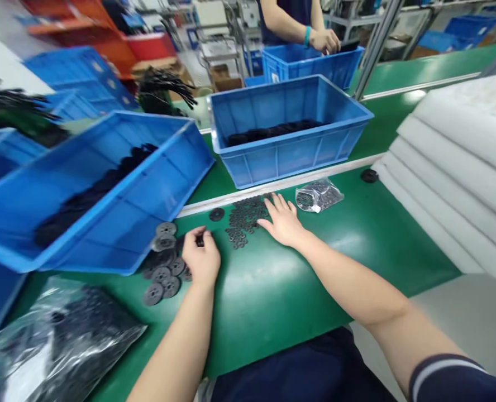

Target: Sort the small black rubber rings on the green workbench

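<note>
My left hand (201, 257) is curled closed, with a dark part partly showing between thumb and fingers; most of it is hidden. Beside that hand lie several dark grey slotted discs (161, 274), some overlapping. My right hand (285, 224) rests with fingers spread at the right edge of a spread of small black rings (246, 216), its fingertips touching or just over them. A single black disc (217, 214) sits left of the rings. To the right of my right hand is a clear plastic bag (319, 194) of small dark pieces.
Blue bins (290, 159) with black parts stand behind, another tilted bin (101, 218) at left. A large plastic bag (84, 335) lies front left. Stacked white foam sheets (453, 162) flank the right, near a black disc (369, 176). Across the bench, a person's hand (325, 41) is over a bin.
</note>
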Demonstrator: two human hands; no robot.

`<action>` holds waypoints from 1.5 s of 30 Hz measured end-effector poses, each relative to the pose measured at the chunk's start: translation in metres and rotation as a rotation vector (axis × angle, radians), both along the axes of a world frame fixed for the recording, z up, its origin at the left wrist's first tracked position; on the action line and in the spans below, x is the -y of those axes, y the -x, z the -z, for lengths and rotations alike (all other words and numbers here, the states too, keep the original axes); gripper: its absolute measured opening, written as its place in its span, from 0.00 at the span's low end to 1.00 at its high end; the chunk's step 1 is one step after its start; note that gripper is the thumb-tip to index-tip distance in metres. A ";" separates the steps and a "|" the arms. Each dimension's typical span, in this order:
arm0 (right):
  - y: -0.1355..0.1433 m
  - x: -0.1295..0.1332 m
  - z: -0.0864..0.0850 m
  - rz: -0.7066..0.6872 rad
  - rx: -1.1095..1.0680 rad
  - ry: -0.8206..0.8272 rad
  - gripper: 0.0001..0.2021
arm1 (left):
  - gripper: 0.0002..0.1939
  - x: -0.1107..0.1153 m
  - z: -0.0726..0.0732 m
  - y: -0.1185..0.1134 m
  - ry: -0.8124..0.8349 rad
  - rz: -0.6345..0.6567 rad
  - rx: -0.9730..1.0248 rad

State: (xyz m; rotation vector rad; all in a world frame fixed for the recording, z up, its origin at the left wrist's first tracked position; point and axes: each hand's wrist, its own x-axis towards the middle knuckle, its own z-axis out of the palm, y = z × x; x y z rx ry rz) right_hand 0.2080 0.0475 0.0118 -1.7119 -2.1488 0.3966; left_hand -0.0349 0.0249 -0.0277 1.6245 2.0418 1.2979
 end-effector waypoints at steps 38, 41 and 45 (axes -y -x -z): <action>-0.001 -0.019 0.011 0.158 0.001 -0.019 0.08 | 0.18 -0.066 -0.018 -0.015 0.110 -0.025 -0.374; -0.001 -0.014 0.016 0.129 -0.008 -0.067 0.08 | 0.13 -0.067 -0.016 -0.010 -0.027 0.003 -0.252; -0.006 -0.003 0.022 0.092 -0.009 -0.107 0.08 | 0.13 -0.053 -0.017 -0.015 -0.220 -0.044 -0.050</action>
